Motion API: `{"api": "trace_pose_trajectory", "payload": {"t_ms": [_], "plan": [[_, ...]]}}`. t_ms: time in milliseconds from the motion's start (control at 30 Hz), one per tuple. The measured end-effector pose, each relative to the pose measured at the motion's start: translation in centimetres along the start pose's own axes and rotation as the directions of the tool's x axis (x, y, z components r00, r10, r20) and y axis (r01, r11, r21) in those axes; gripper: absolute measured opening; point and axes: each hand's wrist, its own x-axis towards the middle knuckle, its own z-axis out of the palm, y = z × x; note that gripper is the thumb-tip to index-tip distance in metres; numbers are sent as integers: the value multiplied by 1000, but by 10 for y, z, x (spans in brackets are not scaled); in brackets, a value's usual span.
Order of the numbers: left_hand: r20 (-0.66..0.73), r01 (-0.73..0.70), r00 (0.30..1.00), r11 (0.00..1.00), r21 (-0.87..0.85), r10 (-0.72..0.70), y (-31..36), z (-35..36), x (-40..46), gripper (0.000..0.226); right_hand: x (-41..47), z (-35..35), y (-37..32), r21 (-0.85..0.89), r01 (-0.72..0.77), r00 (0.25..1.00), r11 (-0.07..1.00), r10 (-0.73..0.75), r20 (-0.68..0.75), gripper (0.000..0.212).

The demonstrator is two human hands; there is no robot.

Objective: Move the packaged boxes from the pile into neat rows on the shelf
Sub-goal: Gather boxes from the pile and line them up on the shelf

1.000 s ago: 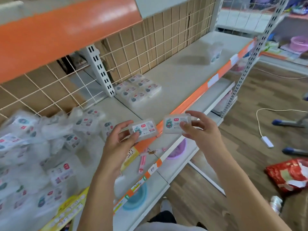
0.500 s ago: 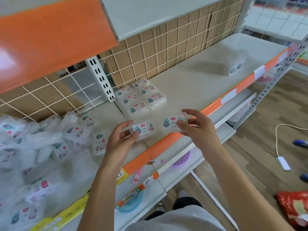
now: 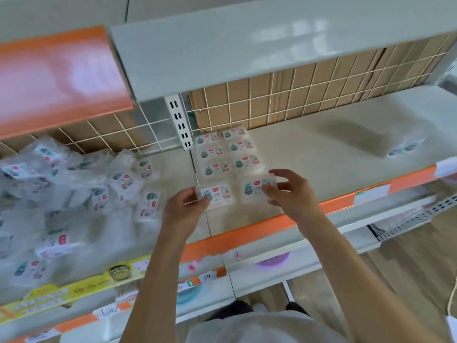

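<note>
The left hand (image 3: pixel 184 209) pinches a small clear box (image 3: pixel 217 195) by its left end, thumb and fingers curled around it. The right hand (image 3: pixel 291 194) grips a second box (image 3: pixel 256 190) by its right end in the same way. Both boxes sit low over the shelf (image 3: pixel 309 174), side by side, just in front of six boxes in two neat rows (image 3: pixel 225 153) near the wire back. The pile (image 3: pixel 71 194) of wrapped boxes lies to the left.
</note>
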Motion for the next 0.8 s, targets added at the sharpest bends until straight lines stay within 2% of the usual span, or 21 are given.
{"api": "trace_pose_trajectory", "payload": {"t_ms": [133, 300, 333, 400, 433, 600, 800], "plan": [[-15, 16, 1000, 1000, 8, -16, 4, 2, 5, 26, 17, 2, 6, -33, -12, 1000, 999, 12, -6, 36], [8, 50, 999, 998, 37, -50, 8, 7, 14, 13, 31, -2, 5, -106, -14, 1000, 994, 14, 1, 43], [7, 58, 998, 998, 39, -59, 9, 7, 15, 16, 33, -3, 4, -112, -24, 1000, 993, 24, 0, 44], [2, 79, 997, 996, 42, -79, 8, 8, 19, 39, 39, -2, 4, -133, -30, 1000, 991, 30, -3, 43], [-2, 84, 996, 996, 42, -84, 8, 8, 20, 43, 40, -1, 5, -157, -20, 1000, 987, 20, -3, 42], [-21, 67, 998, 995, 73, -66, 8, 11, 25, 18, 45, 1, 8, -268, 27, 999, 963, -35, -24, 39], [-20, 55, 998, 991, 119, -53, 7, 11, 29, 20, 48, 0, 10, -315, 56, 997, 947, -69, -32, 38]]}}
